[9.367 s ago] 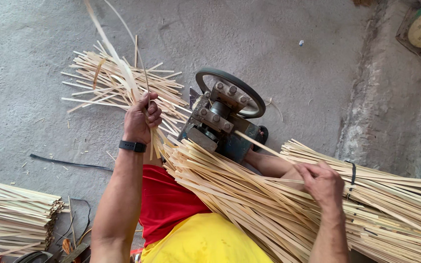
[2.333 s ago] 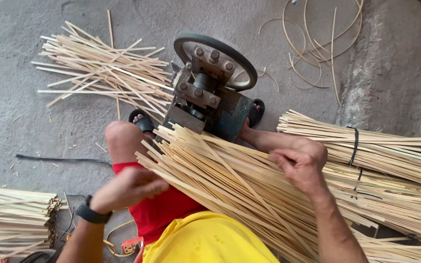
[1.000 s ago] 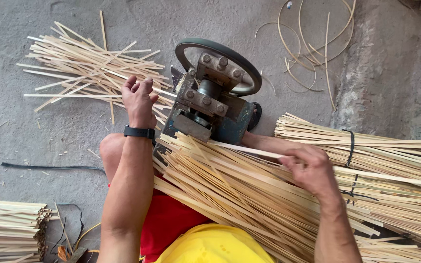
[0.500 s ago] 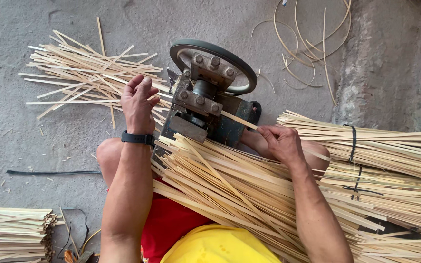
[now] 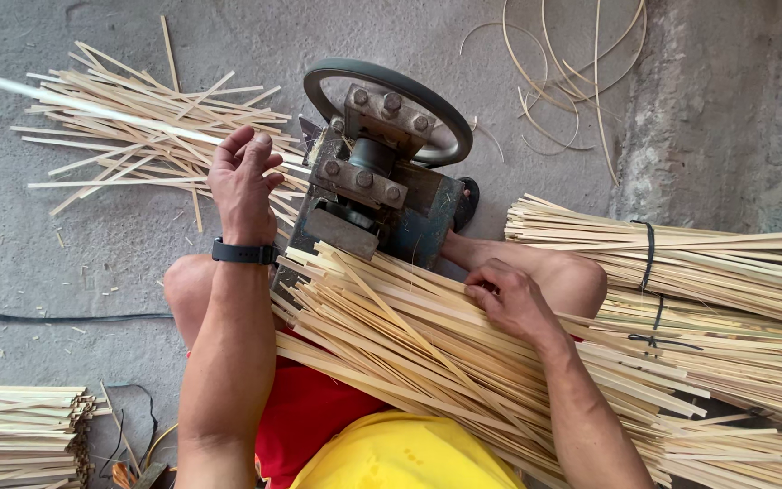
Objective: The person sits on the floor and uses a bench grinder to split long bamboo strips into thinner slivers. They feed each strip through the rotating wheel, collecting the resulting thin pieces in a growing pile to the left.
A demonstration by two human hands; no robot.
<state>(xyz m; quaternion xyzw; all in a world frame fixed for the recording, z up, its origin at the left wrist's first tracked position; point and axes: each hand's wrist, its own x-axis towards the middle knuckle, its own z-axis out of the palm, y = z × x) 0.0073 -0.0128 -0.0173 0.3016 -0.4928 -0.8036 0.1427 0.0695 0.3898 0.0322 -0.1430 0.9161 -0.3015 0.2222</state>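
Nearest the camera, a yellow shirt [image 5: 409,453] and red shorts [image 5: 305,412] fill the bottom edge, and across the lap lies a thick sheaf of pale bamboo strips [image 5: 427,349], slanting from the left knee down toward the lower right corner. The right hand [image 5: 510,299] rests on top of this sheaf with its fingers curled onto the upper strips; whether it pinches a single strip cannot be told. The left forearm, with a black wristband [image 5: 244,252], reaches forward past the bare knee, and the left hand [image 5: 244,181] is closed around a long pale strip [image 5: 101,109] that runs out to the upper left beside the machine. Just beyond the sheaf stands a small metal splitting machine [image 5: 373,195] with bolted plates and a dark round handwheel [image 5: 391,104] at its far side. Left of it, loose split strips [image 5: 138,136] lie scattered in a fan on the floor. At the right, tied bundles of strips [image 5: 681,272] are bound with black bands, and another stack [image 5: 20,430] sits at the lower left. The floor [image 5: 65,272] is rough grey concrete, with a thin black cord [image 5: 74,317] lying on it; farther off, curled thin shavings [image 5: 572,63] lie near a stained concrete wall [image 5: 735,100].
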